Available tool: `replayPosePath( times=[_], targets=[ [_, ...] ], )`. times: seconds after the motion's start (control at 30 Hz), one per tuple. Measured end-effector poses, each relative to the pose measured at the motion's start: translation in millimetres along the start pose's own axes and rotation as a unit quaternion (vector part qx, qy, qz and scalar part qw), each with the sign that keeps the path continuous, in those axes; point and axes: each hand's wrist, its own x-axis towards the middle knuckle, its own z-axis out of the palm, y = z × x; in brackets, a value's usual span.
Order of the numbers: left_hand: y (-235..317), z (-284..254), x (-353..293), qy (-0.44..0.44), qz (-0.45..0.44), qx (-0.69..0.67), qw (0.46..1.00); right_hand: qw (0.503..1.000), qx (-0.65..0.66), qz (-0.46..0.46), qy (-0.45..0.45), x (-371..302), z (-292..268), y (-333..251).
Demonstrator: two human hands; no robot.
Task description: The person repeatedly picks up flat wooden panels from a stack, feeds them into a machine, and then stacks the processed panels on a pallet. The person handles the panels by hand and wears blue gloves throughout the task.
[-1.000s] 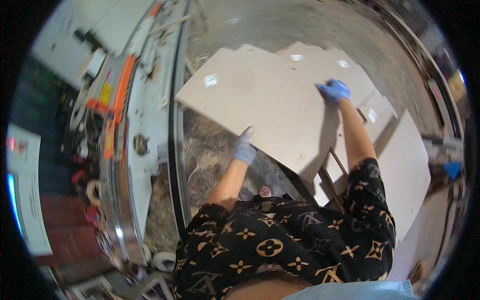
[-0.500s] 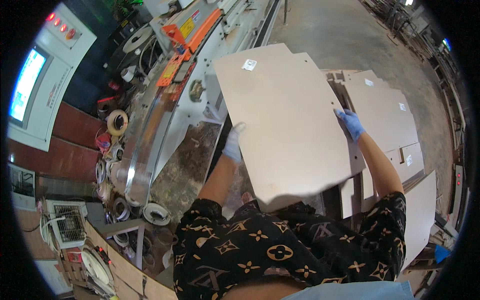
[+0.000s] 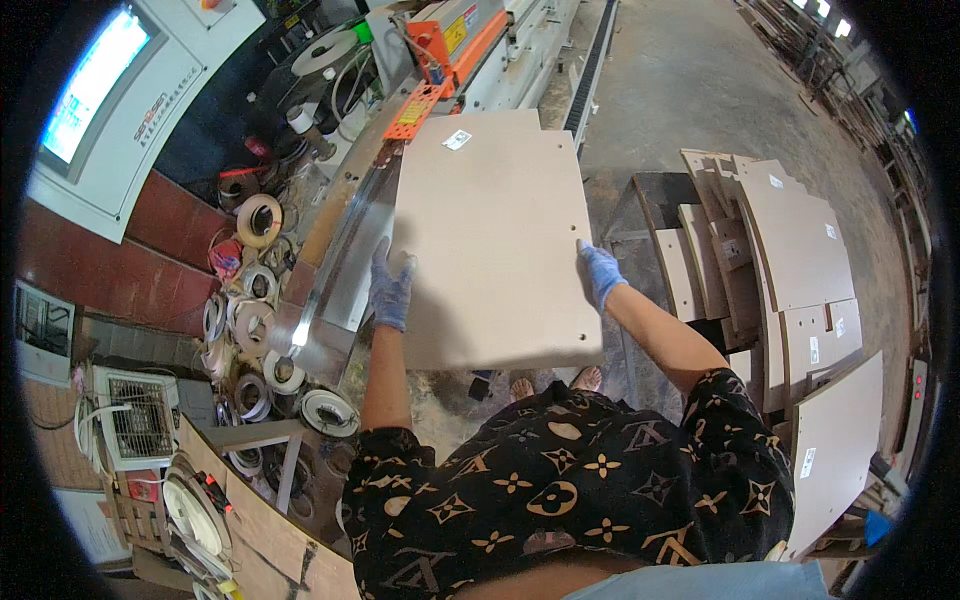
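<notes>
Your left hand [image 3: 390, 292] and right hand [image 3: 602, 272] hold a board [image 3: 495, 230] between them, fingers grasping its sides. Other boards [image 3: 800, 240] lie stacked rightward.

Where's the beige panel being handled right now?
Head view, centre: the beige panel is between the left hand and the right hand, its far left corner beside the orange machine part.

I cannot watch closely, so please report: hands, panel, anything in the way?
Left hand at left edge of beige panel, thumb over it. Right hand gripping right edge. Orange machine part near far-left corner; gap unclear.
</notes>
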Motion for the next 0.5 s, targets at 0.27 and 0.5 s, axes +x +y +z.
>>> replayPosePath(
  times=[0.27,0.5],
  targets=[
    [1,-38,-59,0.117,-0.006,0.138,0.983,0.973,-0.077,0.199,-0.092,-23,112,45],
    [-44,0,-112,0.295,-0.189,-0.221,0.91,0.978,-0.107,0.175,-0.023,-1,134,43]
  ],
)
